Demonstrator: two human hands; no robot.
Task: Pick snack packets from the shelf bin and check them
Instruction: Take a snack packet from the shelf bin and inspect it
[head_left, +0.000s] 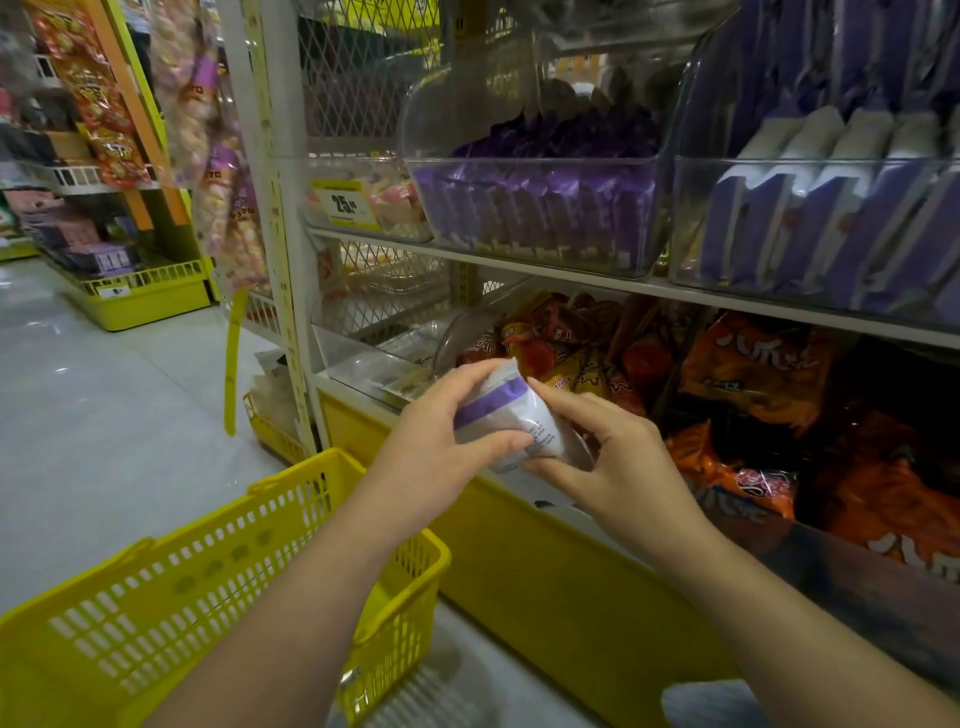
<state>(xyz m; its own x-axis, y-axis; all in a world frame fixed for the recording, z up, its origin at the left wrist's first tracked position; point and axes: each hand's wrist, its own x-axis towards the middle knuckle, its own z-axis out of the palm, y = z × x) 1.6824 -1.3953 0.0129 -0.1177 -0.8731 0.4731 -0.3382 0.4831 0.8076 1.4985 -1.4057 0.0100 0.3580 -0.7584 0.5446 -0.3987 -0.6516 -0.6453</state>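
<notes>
Two hands share one white snack packet (524, 415) with a purple band, held at the centre of the view in front of the lower shelf. The left hand (436, 436) grips its 9 o'clock side, fingers curled over the top and thumb underneath; the right hand (623, 457) pinches the 3 o'clock end. At 12 o'clock a clear shelf bin (530, 162) holds rows of purple packets (545, 202). Orange snack bags (753, 374) pile at 3 o'clock. A yellow basket (208, 597) sits at 7 o'clock.

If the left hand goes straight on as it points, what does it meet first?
Probably the red and yellow packets behind the white packet that the left hand holds; depth is unclear.
</notes>
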